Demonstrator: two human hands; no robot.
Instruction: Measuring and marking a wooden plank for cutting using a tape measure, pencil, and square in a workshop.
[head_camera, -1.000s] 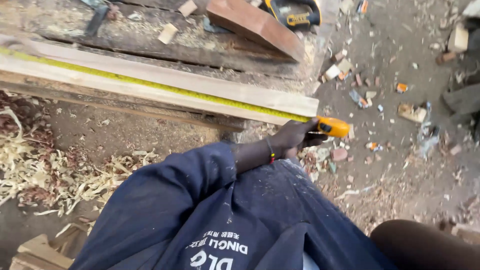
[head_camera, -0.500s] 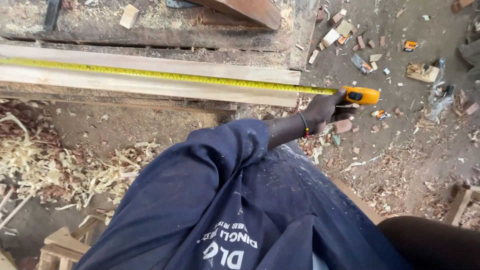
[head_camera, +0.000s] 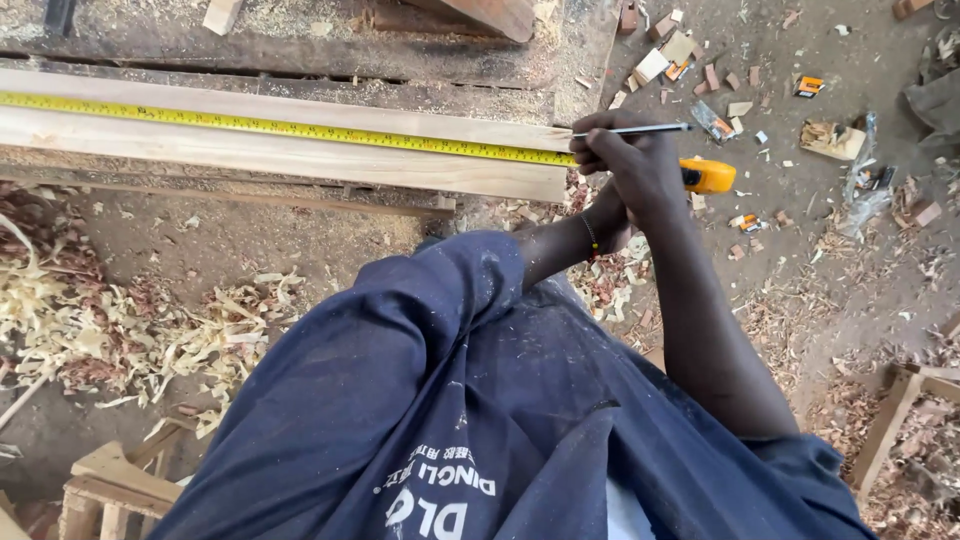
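Biggest thing here is the long pale plank (head_camera: 280, 150) lying across my old workbench (head_camera: 300, 55), running off the left side of view and ending just by my hands. I've got the yellow tape measure (head_camera: 290, 127) pulled out flat along the top of it, blade lying on the wood so the markings sit right against the surface, and the orange case (head_camera: 708, 176) hangs just past the plank's end.

My right hand (head_camera: 640, 160) is closed in a writing grip on a pencil (head_camera: 632, 129), thumb and fingers pinching it, tip pointing at the blade near the plank's end. My left hand (head_camera: 610, 222) is mostly tucked under the right wrist, so I honestly can't tell if it's gripping the tape or just bracing there.

My own blue sleeve (head_camera: 400, 340) fills most of the lower view and blocks what's under the bench edge. Curly wood shavings (head_camera: 120, 320) are piled on the ground to the left, small offcut blocks (head_camera: 668, 55) are scattered on the dirt past the bench end, and a bit of wooden frame (head_camera: 110, 480) pokes in at bottom left.
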